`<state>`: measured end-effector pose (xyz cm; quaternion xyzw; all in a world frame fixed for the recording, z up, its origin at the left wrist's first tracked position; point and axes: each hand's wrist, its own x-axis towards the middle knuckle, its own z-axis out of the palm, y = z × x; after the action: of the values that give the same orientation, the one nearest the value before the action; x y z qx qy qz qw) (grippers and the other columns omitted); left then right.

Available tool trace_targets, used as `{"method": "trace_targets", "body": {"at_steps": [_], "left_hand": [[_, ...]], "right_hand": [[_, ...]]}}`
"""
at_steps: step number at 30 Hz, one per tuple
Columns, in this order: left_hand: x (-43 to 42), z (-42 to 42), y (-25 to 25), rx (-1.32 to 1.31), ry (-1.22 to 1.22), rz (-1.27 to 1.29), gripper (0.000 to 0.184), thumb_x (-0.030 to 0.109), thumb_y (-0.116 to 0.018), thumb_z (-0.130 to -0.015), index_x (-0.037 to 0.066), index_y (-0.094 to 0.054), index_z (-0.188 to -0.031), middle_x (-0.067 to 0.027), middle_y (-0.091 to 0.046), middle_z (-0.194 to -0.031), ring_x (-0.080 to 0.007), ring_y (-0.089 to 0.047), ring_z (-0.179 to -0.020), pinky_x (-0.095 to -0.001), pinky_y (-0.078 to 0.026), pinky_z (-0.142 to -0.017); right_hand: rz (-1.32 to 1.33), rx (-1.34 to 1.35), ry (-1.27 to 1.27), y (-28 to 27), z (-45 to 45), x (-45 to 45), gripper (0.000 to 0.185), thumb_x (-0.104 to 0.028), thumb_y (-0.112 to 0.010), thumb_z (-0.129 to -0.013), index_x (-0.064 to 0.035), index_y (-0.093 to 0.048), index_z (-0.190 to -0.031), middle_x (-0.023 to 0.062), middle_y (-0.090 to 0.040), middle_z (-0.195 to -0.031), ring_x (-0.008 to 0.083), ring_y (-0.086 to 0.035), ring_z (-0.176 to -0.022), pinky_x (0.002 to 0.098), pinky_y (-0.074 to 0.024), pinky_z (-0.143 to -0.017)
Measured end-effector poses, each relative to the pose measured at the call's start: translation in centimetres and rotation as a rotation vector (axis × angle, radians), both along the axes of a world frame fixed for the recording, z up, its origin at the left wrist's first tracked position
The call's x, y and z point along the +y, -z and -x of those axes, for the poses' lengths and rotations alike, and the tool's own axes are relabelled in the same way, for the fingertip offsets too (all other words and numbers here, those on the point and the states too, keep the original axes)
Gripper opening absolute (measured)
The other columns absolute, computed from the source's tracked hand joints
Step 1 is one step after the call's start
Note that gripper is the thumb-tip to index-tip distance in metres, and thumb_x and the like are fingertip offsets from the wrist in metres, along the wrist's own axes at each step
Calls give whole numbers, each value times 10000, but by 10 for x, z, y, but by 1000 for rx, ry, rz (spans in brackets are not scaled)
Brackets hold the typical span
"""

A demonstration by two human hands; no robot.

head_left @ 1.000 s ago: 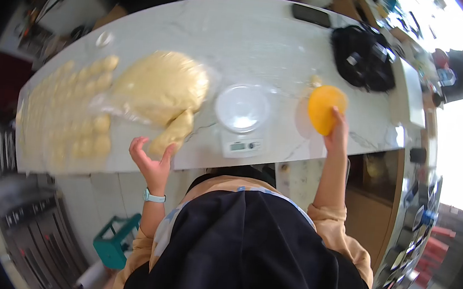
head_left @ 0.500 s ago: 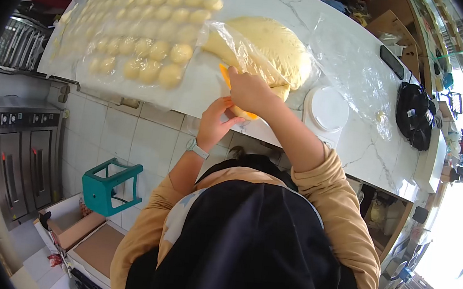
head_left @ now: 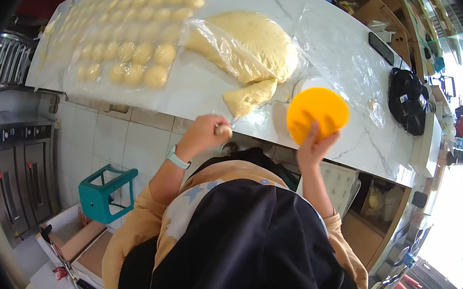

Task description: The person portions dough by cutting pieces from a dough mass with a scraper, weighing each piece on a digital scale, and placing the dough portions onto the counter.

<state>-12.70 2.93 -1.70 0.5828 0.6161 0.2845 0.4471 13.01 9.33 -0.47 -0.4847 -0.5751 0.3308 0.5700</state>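
Left hand point(head_left: 201, 137) holding a dough piece point(head_left: 224, 130), right hand point(head_left: 317, 148) a scraper point(head_left: 319, 109)
The dough piece sits in curled fingers by the counter's point(head_left: 192, 85) edge; the scraper partly hides the scale point(head_left: 311, 81). Beyond lies the big dough point(head_left: 264, 39), partly under plastic point(head_left: 224, 46), rows of balls point(head_left: 143, 52) to its left.

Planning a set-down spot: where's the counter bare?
Free: marble between dough balls and dough mass; front-right, between plastic film and counter edge. Crowded: left end, filled with dough balls; scale, partly hidden by orange scraper.
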Motion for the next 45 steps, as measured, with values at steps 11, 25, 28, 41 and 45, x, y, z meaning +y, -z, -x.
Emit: {"method": "trace_targets", "body": {"at_steps": [11,25,28,41,45], "left_hand": [[128,-151,-1,-570,40,-100,520,148,-688,-842,-51,-469,-1270,-119,-552,-1146,-150,-569,-1053,-255,-474,-877],[33,-24,16,245,-482,-642,89,108,-677,-798,56,-645,-862,-67,-615,-809,-210,-571,-719,-328,-436,-635],[33,-8,17,426,-389,-706,81,108,-687,-789,71,-655,-853,-47,-621,-821,-226,-562,-761,-343,-417,-667],[42,9,21,546,-149,-742,78,122,-666,-779,97,-635,-846,5,-606,-839,-186,-548,-818,-329,-387,-709],[44,6,22,472,-197,-743,73,94,-640,-798,74,-602,-858,-37,-595,-849,-209,-540,-785,-333,-401,-692]], "right_hand": [[-204,0,402,-35,-69,54,457,-236,-537,-951,-19,-322,-1291,117,-500,-1190,168,-539,-1046,284,-483,-845],[-77,-17,419,-26,-81,45,492,-277,-549,-943,-38,-329,-1313,115,-514,-1186,182,-564,-1036,283,-515,-828],[-100,-36,359,-20,-70,46,486,-269,-547,-944,-27,-329,-1306,117,-507,-1186,178,-558,-1040,284,-505,-839],[-118,-55,310,-25,-47,38,485,-256,-561,-937,-10,-336,-1290,121,-508,-1178,174,-552,-1038,284,-495,-848],[-129,-49,309,-26,-43,35,487,-257,-564,-936,-6,-339,-1288,119,-507,-1178,172,-550,-1041,283,-489,-855]]}}
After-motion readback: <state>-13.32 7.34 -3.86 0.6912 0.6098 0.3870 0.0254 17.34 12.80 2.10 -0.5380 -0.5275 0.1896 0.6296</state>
